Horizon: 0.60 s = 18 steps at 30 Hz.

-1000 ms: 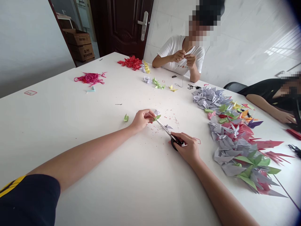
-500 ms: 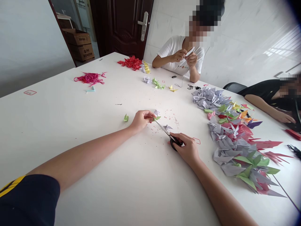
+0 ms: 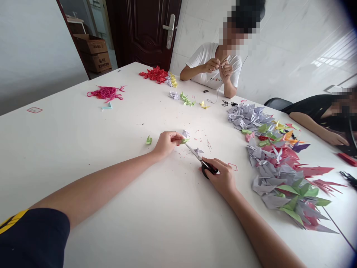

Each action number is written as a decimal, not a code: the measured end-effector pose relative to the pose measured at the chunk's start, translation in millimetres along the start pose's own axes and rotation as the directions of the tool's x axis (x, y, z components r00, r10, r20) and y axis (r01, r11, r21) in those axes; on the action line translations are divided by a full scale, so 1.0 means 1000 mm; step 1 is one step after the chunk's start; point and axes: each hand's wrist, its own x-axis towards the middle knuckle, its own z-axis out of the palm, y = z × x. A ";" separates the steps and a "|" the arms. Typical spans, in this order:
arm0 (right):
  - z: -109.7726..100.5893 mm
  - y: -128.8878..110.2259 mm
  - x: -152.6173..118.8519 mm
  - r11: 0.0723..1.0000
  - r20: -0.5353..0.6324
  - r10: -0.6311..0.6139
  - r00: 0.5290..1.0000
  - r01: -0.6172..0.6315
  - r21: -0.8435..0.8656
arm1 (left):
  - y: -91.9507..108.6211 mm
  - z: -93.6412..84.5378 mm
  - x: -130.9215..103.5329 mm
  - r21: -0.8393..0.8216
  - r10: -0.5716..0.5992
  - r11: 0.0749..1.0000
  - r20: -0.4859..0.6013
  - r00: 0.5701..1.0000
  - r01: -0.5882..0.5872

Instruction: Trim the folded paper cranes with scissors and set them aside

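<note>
Between the fingertips of my left hand (image 3: pixel 166 144) is a small green folded paper crane (image 3: pixel 185 141). My right hand (image 3: pixel 222 175) grips black-handled scissors (image 3: pixel 209 169), whose blades point up and left with their tips close to the green paper; whether they touch it I cannot tell. Just beyond my left fingers lies a pale grey folded paper piece (image 3: pixel 186 133). A grey paper crane (image 3: pixel 198 150) rests beside the scissor blades. Left of my left hand sits another green paper piece (image 3: pixel 148 140). Tiny red scraps are scattered around the blades.
A large heap of grey, red and green paper cranes (image 3: pixel 281 167) covers the white table's (image 3: pixel 134 230) right side. Farther back are a red paper pile (image 3: pixel 156 74) and a magenta cord bundle (image 3: pixel 106 93). Two people sit beyond, one in a white shirt (image 3: pixel 205 56) with raised hands.
The scissor tips have drawn slightly back from the green paper crane. Both my hands stay nearly in place. The person in white has shifted their fingers a little.
</note>
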 end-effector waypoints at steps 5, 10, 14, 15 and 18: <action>0.003 0.001 -0.002 0.996 -0.072 -0.047 0.996 0.042 -0.076 | -0.002 -0.001 -0.001 0.032 -0.008 0.999 0.009 1.000 0.008; 0.004 0.002 -0.002 0.995 -0.062 -0.042 0.997 0.036 -0.088 | -0.003 -0.002 0.000 0.010 -0.022 1.000 0.028 0.999 0.021; 0.005 0.002 -0.004 0.997 -0.046 -0.005 0.999 0.002 -0.073 | -0.002 -0.002 0.001 -0.008 -0.037 0.999 0.038 0.999 0.037; 0.006 0.001 -0.005 0.997 -0.046 0.009 0.999 -0.012 -0.070 | -0.002 -0.002 0.001 -0.009 -0.038 0.999 0.037 0.999 0.039; 0.007 -0.002 -0.006 0.997 -0.047 0.057 0.997 -0.059 -0.043 | -0.002 -0.002 0.001 -0.006 -0.031 0.999 0.030 0.999 0.031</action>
